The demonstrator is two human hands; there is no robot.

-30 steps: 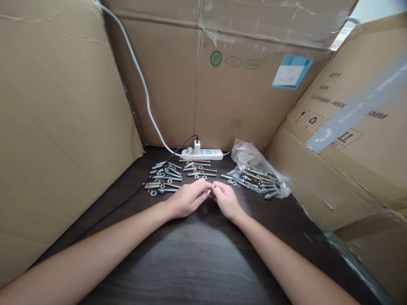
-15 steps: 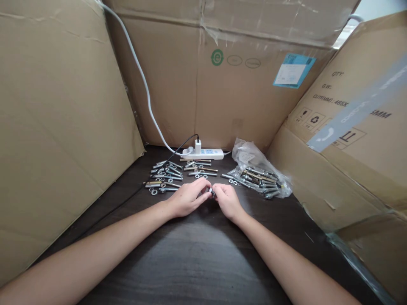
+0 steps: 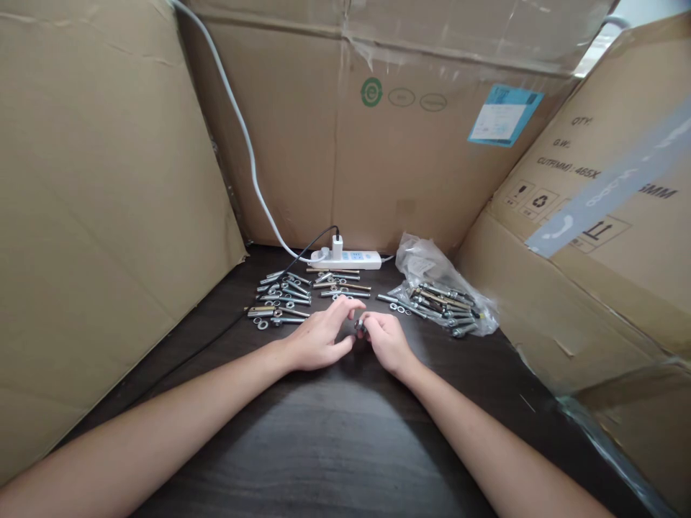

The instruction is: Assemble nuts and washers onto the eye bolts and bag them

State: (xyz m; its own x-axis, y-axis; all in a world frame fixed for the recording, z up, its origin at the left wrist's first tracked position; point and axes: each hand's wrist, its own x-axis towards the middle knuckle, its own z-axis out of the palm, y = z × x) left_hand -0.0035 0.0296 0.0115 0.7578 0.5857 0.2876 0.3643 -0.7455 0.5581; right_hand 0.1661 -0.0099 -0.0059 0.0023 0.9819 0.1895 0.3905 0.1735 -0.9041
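Note:
Over the middle of the dark table, my right hand (image 3: 387, 341) is closed around a metal bolt (image 3: 359, 326). Only its nut-like end shows beyond the fingertips; the rest is hidden in the hand. My left hand (image 3: 322, 338) faces it from the left, thumb and fingers apart, holding nothing. Its fingertips are close to the bolt's end. Beyond my left hand lie metal bolts and sleeves (image 3: 294, 298) in loose rows with washers (image 3: 262, 324) and nuts among them. Past my right hand a few washers (image 3: 400, 309) lie beside a rod-like bolt (image 3: 402, 302).
A clear plastic bag (image 3: 424, 259) with several bolts (image 3: 445, 306) lies at the back right. Behind stands a white power strip (image 3: 370, 259) with a charger and a black cable (image 3: 205, 345). Cardboard boxes (image 3: 404, 165) wall in the table on three sides.
My left thumb and fingers have parted and come off the bolt's end. My right hand keeps its hold in about the same place. The view has shifted slightly.

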